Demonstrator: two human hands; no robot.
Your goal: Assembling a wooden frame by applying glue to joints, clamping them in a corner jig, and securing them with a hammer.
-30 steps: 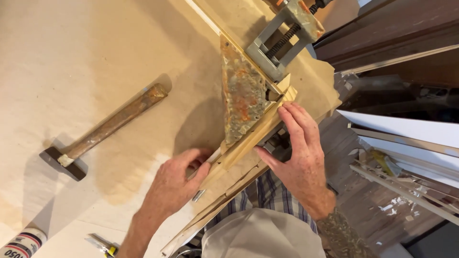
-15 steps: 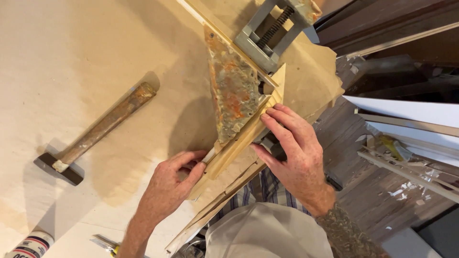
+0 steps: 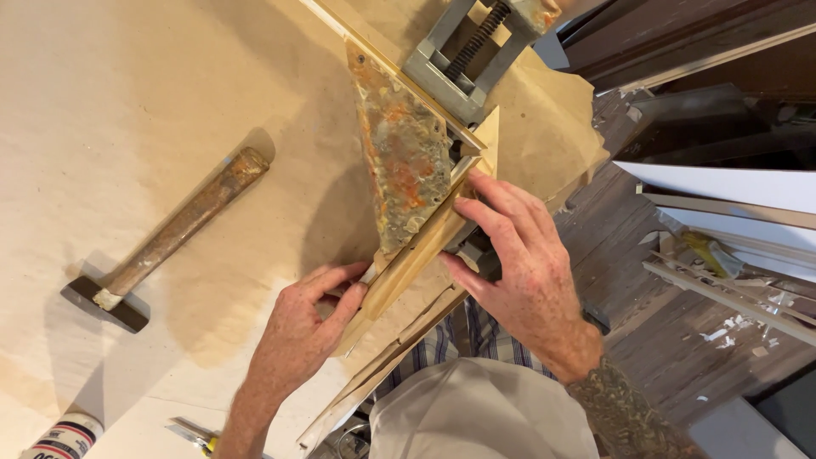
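Two hands at the near edge of a paper-covered desk (image 3: 127, 102). Left hand (image 3: 297, 336): fingers curled closed around the lower end of a pale wooden strip (image 3: 416, 255), which lies diagonally along the desk edge. Right hand (image 3: 527, 272): fingers spread and pressed flat on the strip's upper part, thumb underneath, pinching it.

Just beyond, touching the strip: a rusty triangular metal plate (image 3: 404, 161), its long edge against the wood. Behind it, a grey screw clamp (image 3: 467, 51) at the desk's far corner.

To the left, well apart: a hammer (image 3: 161, 246) with worn wooden handle, lying flat. Near corner: a glue bottle (image 3: 59, 440), partly cut off.

Risk, judged: the strip could slip along the plate's edge if the two hands press unevenly; fingertips sit close to the rusty metal edge.

Against the earlier frame: the right hand has slid higher along the strip, toward the clamp.
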